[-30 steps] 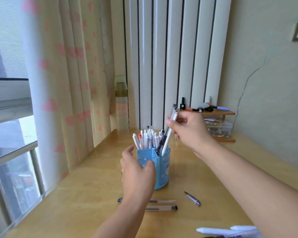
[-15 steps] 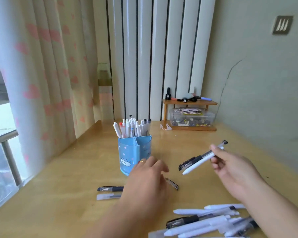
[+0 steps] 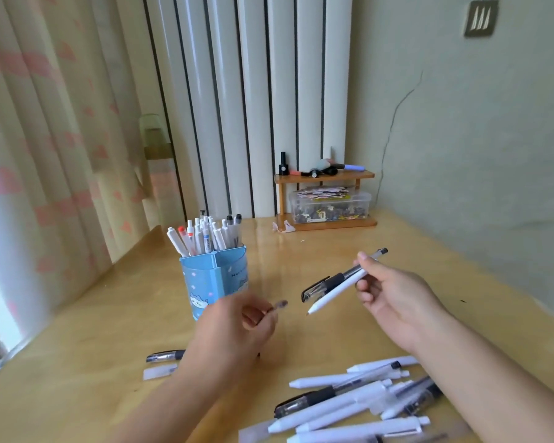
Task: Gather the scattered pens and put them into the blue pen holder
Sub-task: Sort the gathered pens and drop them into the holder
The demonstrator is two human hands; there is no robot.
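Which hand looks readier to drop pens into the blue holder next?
Probably the left hand: it pinches a small dark-tipped pen right beside the blue plastic pen holder. The right hand sits farther off.

Wooden shelf (image 3: 325,176) over clear box (image 3: 330,206)

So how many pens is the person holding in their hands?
3: a black-grip clear pen and a white plastic pen in the right hand, one small blurry pen in the left hand.
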